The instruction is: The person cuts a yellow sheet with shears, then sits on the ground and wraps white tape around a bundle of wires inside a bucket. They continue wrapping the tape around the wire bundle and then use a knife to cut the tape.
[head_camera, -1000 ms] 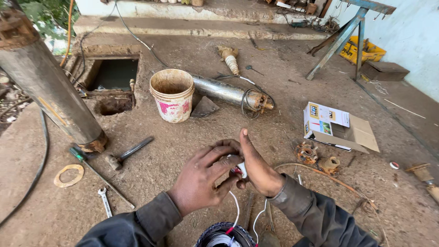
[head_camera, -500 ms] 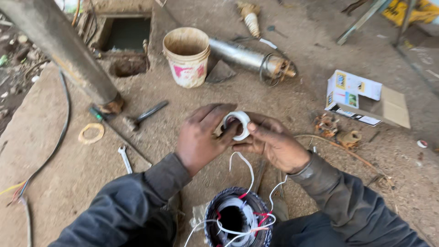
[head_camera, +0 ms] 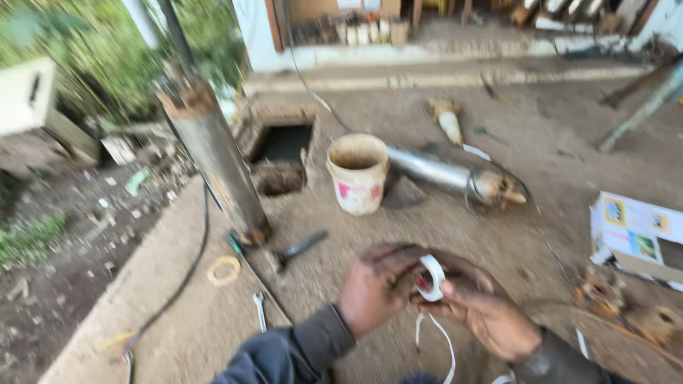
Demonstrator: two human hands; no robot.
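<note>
Hands: two, both the person's own. Left hand (head_camera: 376, 290) curls its fingers round the back of a roll of white tape (head_camera: 430, 277); right hand (head_camera: 482, 313) pinches the roll's front rim with the thumb on top. Both sleeves are cut off by the lower edge.
Ground: one dirt and concrete floor (head_camera: 455, 220) under everything, blurred by camera motion.
Pipe: one tall rusty metal cylinder (head_camera: 213, 160) leaning up and to the left beyond the left hand; its top runs out of sharp view.
Pump body: one shiny metal cylinder (head_camera: 455, 176) lying flat, well beyond the hands, with one loop of wire at its right end.
Pit: one square dark opening (head_camera: 283, 142) in the floor, far beyond the left hand; its inside is too dark to make out.
Box: one printed cardboard box (head_camera: 635, 235), to the right of the right hand, cut off by the frame edge.
Bucket: one dirty white bucket (head_camera: 357, 174), upright, straight beyond the hands, touching the near end of the pump body or just beside it; I cannot tell which.
Hammer: one (head_camera: 295, 250), lying just beyond and left of the left hand.
Rusty parts: a small heap (head_camera: 601, 290) right of the right hand, count unclear.
Ring: one pale flat ring (head_camera: 224, 270), left of the left hand.
Spanner: one (head_camera: 260, 311), left of the left wrist.
Tape tail: one loose white strip (head_camera: 441, 348) hanging from the roll, between the wrists.
</note>
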